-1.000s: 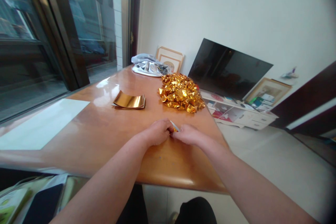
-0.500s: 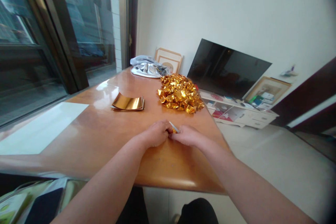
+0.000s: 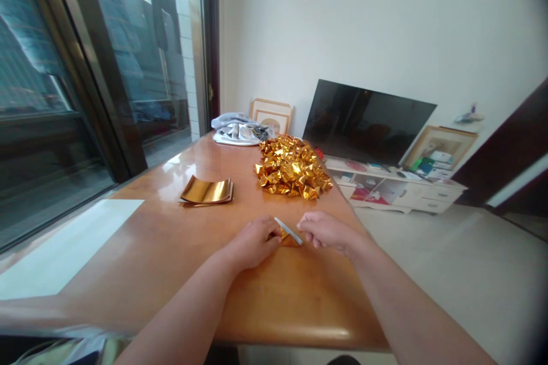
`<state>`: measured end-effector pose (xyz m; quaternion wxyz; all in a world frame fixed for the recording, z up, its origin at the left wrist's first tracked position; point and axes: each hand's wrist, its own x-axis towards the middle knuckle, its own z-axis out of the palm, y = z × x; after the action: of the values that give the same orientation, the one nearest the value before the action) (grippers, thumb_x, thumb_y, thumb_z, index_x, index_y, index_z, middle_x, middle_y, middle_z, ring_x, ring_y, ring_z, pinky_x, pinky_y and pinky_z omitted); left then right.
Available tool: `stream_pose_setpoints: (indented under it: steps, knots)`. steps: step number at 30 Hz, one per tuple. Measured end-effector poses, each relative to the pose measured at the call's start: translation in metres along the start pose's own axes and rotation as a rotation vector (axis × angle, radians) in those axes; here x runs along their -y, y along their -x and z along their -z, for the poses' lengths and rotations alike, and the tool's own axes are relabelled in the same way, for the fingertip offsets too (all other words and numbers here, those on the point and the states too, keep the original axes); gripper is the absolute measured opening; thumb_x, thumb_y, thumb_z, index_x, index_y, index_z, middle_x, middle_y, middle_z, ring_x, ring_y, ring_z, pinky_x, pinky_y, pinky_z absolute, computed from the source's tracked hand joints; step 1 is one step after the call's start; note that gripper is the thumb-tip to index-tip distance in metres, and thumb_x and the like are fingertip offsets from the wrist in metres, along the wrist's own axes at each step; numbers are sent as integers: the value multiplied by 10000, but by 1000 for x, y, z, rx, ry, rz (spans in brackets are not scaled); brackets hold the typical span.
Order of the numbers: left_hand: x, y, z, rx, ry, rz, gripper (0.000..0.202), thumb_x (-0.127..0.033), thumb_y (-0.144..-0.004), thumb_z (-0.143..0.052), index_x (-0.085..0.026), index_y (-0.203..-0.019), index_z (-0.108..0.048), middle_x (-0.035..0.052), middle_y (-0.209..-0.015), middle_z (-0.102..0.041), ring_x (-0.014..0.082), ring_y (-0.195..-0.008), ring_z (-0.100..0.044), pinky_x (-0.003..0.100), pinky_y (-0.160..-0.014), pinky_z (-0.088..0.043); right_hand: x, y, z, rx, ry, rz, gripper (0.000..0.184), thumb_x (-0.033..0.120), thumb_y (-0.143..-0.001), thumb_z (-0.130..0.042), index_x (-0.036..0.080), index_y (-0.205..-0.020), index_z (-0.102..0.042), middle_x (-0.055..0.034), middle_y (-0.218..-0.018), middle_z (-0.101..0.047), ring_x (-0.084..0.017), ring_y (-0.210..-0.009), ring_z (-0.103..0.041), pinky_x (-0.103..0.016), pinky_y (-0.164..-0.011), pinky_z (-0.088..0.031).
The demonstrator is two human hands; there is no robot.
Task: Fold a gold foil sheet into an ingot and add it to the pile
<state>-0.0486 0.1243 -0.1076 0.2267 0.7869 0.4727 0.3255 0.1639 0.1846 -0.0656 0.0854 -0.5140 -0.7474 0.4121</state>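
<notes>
Here the gold foil piece (image 3: pixel 289 235) lies between left hand (image 3: pixel 252 242), pinching it, and right hand (image 3: pixel 327 231), curled alongside.

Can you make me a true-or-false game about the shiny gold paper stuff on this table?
1. The left hand pinches a small gold paper. True.
2. The gold pile lies on the floor. False: it lies on the table.
3. A stack of gold sheets lies left of the pile. True.
4. The right hand holds scissors. False: there are no scissors; its fingers are at the paper's end.
5. The TV shows a cartoon. False: its screen is dark.
</notes>
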Motion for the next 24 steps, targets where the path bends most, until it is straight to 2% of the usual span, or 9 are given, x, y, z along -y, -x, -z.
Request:
stream_pose_setpoints:
  steps: [5, 10, 17, 24]
  knots:
    - [-4, 1, 0, -25, -48, 37, 149, -93, -771, -564, -202, -819, -653, 28, -899, -653, 178, -846, -597, 275, -787, -457, -2, -18, 0, -50, 23, 33, 135, 260, -806, -527, 188, -692, -531, 42, -561, -532, -90, -480, -449, -214, -450, -283]
    - [-6, 1, 0, -23, -94, 39, 215, -90, -766, -567, -217, -912, -660, 31, -939, -635, 187, -887, -588, 281, -804, -453, -13, -31, -6, -53, 69, 70, 114, 267, -749, -600, 175, -683, -581, 59, -543, -505, -85, -485, -405, -221, -464, -248]
    - [-10, 0, 1, 9, -138, 38, 201, -77, -786, -534, -217, -871, -650, 35, -953, -623, 192, -920, -582, 279, -803, -448, -21, -24, -14, -99, 213, 134, 120, 289, -723, -672, 187, -788, -670, 38, -668, -636, -103, -588, -511, -224, -506, -257]
    - [-11, -1, 2, 34, -150, 14, 231, -101, -836, -519, -241, -922, -681, 38, -985, -646, 204, -953, -590, 302, -848, -451, -21, -22, -23, -174, 306, 165, 79, 271, -754, -685, 211, -805, -682, 26, -736, -677, -113, -632, -524, -240, -536, -232]
